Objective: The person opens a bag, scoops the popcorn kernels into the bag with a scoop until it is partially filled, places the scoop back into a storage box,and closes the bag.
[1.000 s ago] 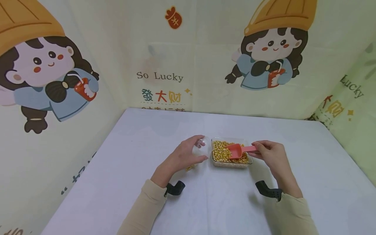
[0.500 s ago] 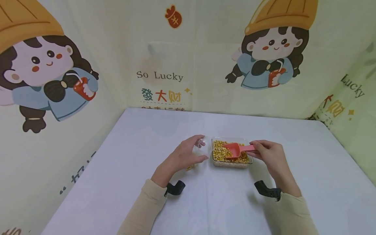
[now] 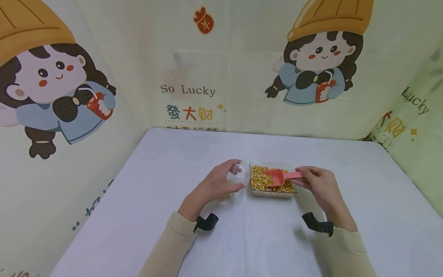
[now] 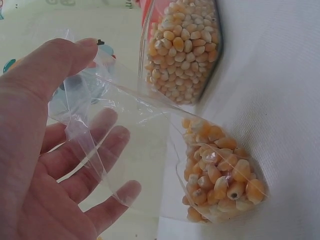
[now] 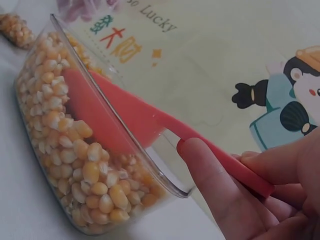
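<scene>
My left hand (image 3: pixel 218 181) holds a clear plastic bag (image 4: pixel 142 112) by its mouth, thumb and fingers spread apart with the film stretched between them. Corn kernels (image 4: pixel 220 177) fill the bag's bottom, which rests on the table. To the right of the bag stands a clear rectangular container (image 3: pixel 273 195), nearly full of corn kernels (image 5: pixel 100 197). A red scoop (image 3: pixel 277 178) lies with its blade tilted into that corn. My right hand (image 3: pixel 322 187) pinches the scoop's handle (image 5: pixel 215 150) between thumb and fingers, past the container's right side. Some of the scoop's blade is hidden by kernels.
A white cloth covers the table (image 3: pixel 249 238). Behind and at both sides hang printed cloth walls (image 3: pixel 249 69). Black wrist mounts (image 3: pixel 207 222) jut out from both beige sleeves (image 3: pixel 173 242) over the table.
The scoop has shifted slightly left in the corn, with my right hand still gripping it. My left hand and the bag have hardly moved.
</scene>
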`<state>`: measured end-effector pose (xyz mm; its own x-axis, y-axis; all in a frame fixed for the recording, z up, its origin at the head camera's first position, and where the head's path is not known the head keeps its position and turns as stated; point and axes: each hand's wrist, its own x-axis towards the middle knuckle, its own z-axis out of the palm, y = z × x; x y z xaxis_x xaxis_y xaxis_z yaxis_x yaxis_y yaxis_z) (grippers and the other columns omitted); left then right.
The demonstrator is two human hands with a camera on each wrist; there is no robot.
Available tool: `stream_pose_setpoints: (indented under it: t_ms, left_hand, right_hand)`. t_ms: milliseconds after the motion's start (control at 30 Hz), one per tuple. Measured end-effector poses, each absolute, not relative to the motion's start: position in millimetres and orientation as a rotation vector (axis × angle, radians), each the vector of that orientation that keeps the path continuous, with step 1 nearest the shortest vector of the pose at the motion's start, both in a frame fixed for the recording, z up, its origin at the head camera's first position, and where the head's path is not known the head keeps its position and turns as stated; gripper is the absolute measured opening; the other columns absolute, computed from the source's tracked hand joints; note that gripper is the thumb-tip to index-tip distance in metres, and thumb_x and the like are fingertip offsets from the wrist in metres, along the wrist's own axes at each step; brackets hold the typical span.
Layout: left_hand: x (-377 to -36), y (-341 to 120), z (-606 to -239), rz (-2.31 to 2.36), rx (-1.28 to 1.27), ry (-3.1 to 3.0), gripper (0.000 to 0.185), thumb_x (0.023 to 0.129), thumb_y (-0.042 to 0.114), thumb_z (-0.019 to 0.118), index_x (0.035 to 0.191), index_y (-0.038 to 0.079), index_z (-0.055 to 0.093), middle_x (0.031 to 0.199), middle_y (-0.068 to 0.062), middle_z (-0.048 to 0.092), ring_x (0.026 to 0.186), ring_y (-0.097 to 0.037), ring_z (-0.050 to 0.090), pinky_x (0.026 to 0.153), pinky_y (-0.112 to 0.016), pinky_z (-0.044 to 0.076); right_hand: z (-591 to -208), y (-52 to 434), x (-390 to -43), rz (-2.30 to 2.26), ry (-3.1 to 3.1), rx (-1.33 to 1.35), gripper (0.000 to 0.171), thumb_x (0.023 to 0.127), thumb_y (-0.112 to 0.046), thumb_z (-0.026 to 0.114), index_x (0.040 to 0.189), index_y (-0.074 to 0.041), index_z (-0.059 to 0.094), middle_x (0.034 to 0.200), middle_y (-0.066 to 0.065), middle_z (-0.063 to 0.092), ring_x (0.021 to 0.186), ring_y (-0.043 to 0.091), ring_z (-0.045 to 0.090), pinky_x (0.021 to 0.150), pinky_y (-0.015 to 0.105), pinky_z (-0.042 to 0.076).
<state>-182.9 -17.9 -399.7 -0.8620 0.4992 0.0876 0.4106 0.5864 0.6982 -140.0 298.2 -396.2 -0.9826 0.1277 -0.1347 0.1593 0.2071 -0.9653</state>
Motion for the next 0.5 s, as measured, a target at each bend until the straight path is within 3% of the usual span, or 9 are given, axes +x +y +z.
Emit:
stream_pose_setpoints:
  t_ms: [133, 500]
  left_hand:
    - [-182, -18, -400, 1.132, 0.793, 2.705, 0.074, 0.084, 0.033, 0.077, 0.147, 0.017, 0.042, 0.125, -0.003, 0.066, 0.113, -0.017, 0.059, 0.097, -0.039, 0.052]
    - [-181, -18, -398, 1.135, 0.822, 2.708, 0.073, 0.084, 0.033, 0.078, 0.146, 0.016, 0.042, 0.125, -0.004, 0.066, 0.114, -0.018, 0.059, 0.097, -0.039, 0.052]
  right_hand:
    - [-398, 303, -141, -2.018, 2.363, 0.283, 0.054, 0.102, -0.029, 0.052, 0.138, 0.011, 0.046, 0.108, 0.001, 0.066, 0.088, 0.009, 0.074, 0.082, 0.024, 0.057]
    - [-400, 313, -138, -2.275, 2.067, 0.266, 0.061, 0.100, -0.024, 0.058, 0.141, 0.015, 0.036, 0.102, -0.004, 0.070, 0.089, 0.010, 0.074, 0.082, 0.026, 0.057]
